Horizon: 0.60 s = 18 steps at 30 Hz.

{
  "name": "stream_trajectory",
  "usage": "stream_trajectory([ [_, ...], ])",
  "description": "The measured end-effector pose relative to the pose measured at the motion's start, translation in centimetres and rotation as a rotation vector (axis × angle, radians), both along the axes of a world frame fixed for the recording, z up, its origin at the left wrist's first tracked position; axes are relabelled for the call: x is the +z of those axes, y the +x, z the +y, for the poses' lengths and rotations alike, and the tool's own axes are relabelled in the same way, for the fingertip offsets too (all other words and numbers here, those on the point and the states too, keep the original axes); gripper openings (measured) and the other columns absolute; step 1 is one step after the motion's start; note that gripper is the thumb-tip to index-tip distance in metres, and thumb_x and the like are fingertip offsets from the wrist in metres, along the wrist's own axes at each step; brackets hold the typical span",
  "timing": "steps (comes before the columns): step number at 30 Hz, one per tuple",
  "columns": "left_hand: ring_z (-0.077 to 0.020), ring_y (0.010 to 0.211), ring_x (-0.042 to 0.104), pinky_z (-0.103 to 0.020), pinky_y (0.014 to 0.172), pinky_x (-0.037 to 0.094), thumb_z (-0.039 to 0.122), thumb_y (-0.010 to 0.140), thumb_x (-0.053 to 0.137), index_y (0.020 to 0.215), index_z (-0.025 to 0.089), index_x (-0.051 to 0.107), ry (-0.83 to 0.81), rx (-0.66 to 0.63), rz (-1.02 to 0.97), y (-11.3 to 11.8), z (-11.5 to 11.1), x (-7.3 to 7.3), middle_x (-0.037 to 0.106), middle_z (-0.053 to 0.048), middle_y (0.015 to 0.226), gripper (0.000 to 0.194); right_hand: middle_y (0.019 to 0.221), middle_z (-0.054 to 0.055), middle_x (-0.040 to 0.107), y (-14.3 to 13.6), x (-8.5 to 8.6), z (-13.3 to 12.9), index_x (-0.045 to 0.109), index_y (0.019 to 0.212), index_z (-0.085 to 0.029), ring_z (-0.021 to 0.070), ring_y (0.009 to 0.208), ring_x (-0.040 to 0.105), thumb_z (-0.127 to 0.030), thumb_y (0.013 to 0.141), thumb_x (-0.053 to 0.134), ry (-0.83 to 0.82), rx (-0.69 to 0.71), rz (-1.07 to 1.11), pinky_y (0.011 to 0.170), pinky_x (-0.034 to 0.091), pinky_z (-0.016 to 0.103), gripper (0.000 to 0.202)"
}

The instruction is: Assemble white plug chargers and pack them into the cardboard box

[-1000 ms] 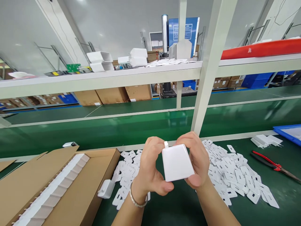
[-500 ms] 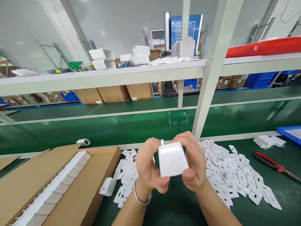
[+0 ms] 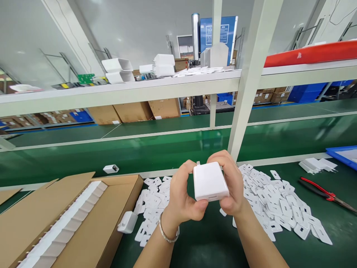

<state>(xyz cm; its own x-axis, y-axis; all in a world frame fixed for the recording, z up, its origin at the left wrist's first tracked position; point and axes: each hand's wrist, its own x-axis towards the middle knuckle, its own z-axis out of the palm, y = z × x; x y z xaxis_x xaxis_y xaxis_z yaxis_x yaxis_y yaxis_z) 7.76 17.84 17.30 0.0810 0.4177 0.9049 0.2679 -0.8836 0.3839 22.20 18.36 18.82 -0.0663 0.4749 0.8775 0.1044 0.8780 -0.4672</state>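
Observation:
Between my two hands is a white power adapter (image 3: 211, 181), its smooth broad face towards me. A slot shows on its lower edge and a small prong sticks out at the top. My left hand (image 3: 184, 193) pinches its left side, thumb at the lower corner. On the right side, my right hand (image 3: 230, 182) grips it with thumb below and fingers curled over the top. White flat plates with cut-outs lie in a left pile (image 3: 152, 204) and a larger right pile (image 3: 275, 203). Another white adapter (image 3: 127, 222) rests beside the carton.
An open carton (image 3: 111, 208) at left holds a row of white adapters (image 3: 64, 223). Behind it sits a white hollow housing (image 3: 111, 169). Red-handled pliers (image 3: 329, 195), white pieces (image 3: 316, 165) and a blue tray (image 3: 344, 154) lie at right. A post (image 3: 242, 111) and shelf (image 3: 119, 95) stand ahead.
Both hands have moved slightly right and up with the adapter, which has tilted so its slotted edge shows. The hollow housing behind the carton has shifted right.

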Motion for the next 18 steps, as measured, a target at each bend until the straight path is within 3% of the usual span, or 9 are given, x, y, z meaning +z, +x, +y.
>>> stream_trajectory([
  [7, -0.0114, 0.058, 0.038, -0.027, 0.051, 0.033, 0.073, 0.095, 0.053, 0.103, 0.024, 0.052, 0.046, 0.03, -0.073, 0.37, -0.12, -0.1, 0.042, 0.004, 0.076, 0.049, 0.082, 0.005, 0.061, -0.34, 0.02, -0.07, 0.062, 0.094, -0.023, 0.0225, 0.071, 0.056, -0.078, 0.095, 0.05, 0.029, -0.034, 0.028, 0.064, 0.045, 0.041, 0.057],
  [11, -0.0123, 0.058, 0.042, -0.028, 0.051, 0.035, 0.071, 0.098, 0.048, 0.104, 0.024, 0.052, 0.08, 0.077, -0.041, -0.13, -0.45, 0.22, 0.046, 0.002, 0.078, 0.047, 0.086, 0.005, 0.062, -0.54, 0.02, -0.17, 0.063, 0.1, -0.024, 0.0233, 0.076, 0.056, -0.077, 0.091, 0.059, 0.036, 0.047, 0.014, 0.067, 0.047, 0.041, 0.054],
  [15, -0.014, 0.058, 0.041, -0.03, 0.051, 0.034, 0.074, 0.097, 0.042, 0.098, 0.024, 0.049, 0.091, 0.106, 0.015, -0.32, -0.69, 0.42, 0.041, 0.003, 0.076, 0.05, 0.093, 0.007, 0.063, -0.11, 0.28, -0.29, 0.063, 0.106, -0.025, 0.0267, 0.085, 0.06, -0.069, 0.092, 0.058, 0.013, 0.165, -0.033, 0.071, 0.05, 0.044, 0.047],
  [18, -0.0144, 0.059, 0.042, -0.03, 0.051, 0.034, 0.078, 0.098, 0.035, 0.096, 0.024, 0.048, 0.084, 0.129, 0.028, -0.09, -0.74, 0.58, 0.041, 0.003, 0.075, 0.055, 0.096, 0.007, 0.063, 0.25, 0.4, -0.38, 0.063, 0.107, -0.024, 0.0278, 0.086, 0.061, -0.065, 0.091, 0.056, 0.003, 0.155, -0.026, 0.074, 0.05, 0.047, 0.044],
])
